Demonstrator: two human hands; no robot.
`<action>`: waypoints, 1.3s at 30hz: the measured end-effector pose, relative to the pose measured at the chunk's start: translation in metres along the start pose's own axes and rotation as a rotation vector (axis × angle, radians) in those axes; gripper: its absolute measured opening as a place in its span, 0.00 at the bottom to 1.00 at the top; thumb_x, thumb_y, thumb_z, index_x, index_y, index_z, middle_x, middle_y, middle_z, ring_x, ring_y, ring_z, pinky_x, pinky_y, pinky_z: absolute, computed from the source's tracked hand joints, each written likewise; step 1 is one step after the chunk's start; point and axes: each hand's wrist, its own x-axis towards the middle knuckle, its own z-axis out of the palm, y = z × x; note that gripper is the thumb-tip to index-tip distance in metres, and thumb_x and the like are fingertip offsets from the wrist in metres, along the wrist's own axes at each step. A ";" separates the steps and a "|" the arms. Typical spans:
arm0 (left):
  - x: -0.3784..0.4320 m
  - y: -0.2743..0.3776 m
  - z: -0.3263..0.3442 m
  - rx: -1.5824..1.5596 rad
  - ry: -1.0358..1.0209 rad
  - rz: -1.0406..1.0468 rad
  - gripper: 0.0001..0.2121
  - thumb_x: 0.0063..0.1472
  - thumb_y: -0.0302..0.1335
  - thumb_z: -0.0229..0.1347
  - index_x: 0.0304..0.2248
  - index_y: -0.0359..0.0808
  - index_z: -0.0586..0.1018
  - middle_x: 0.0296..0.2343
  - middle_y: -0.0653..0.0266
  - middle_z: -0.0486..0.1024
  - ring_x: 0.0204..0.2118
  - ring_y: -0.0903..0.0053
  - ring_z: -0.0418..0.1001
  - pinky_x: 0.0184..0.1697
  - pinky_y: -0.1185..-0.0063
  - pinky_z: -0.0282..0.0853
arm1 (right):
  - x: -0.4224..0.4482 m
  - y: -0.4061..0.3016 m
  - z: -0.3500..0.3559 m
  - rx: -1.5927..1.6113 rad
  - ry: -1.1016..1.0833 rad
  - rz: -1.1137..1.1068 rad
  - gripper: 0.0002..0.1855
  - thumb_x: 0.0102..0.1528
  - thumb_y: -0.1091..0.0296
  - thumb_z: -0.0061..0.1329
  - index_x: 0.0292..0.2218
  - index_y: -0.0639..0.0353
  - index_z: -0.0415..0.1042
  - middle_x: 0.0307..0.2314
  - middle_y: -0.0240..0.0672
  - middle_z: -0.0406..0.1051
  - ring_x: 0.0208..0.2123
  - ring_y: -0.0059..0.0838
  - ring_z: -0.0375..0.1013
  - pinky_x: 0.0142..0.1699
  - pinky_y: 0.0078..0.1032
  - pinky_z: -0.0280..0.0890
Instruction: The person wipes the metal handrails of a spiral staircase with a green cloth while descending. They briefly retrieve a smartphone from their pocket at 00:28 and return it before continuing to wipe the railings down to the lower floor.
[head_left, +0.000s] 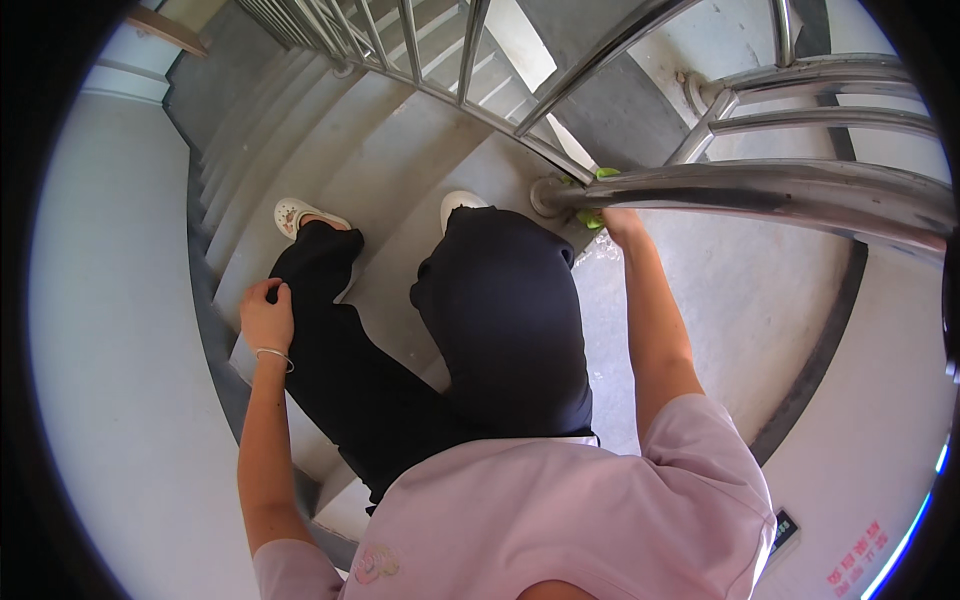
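My right hand reaches down to the foot of the stainless steel railing, partly hidden behind a thick handrail. Bright green cloth shows at its fingers and on the far side of the rail, so the hand grips it against the metal. My left hand, with a bangle at the wrist, rests by the left knee of my black trousers. Its fingers are bent, thumb close to the index finger; whether it pinches the fabric cannot be told.
Concrete stairs descend ahead, with my white clogs on separate steps. A white wall with a dark skirting band borders the left. Curved steel handrails cross the right side above a landing floor. Red writing marks the right wall.
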 end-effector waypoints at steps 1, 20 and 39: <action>0.001 0.000 0.001 0.003 0.000 -0.004 0.10 0.51 0.34 0.49 0.31 0.39 0.76 0.35 0.63 0.71 0.39 0.64 0.67 0.43 0.73 0.62 | -0.011 -0.005 0.005 -0.076 0.120 -0.017 0.11 0.46 0.71 0.42 0.33 0.67 0.66 0.28 0.35 0.67 0.29 0.27 0.63 0.36 0.23 0.60; -0.002 -0.011 0.001 -0.130 0.057 0.057 0.09 0.50 0.33 0.50 0.28 0.37 0.76 0.30 0.61 0.72 0.36 0.65 0.67 0.41 0.74 0.62 | -0.031 0.012 0.052 -2.700 -0.314 -0.966 0.24 0.50 0.59 0.33 0.46 0.61 0.64 0.52 0.40 0.51 0.57 0.41 0.42 0.60 0.38 0.30; -0.006 -0.016 0.003 -0.097 0.090 0.096 0.08 0.50 0.34 0.50 0.27 0.41 0.77 0.32 0.66 0.72 0.37 0.67 0.67 0.40 0.73 0.63 | -0.007 -0.104 0.118 -1.741 0.221 -0.335 0.14 0.47 0.68 0.40 0.38 0.62 0.64 0.32 0.49 0.68 0.33 0.46 0.70 0.38 0.41 0.65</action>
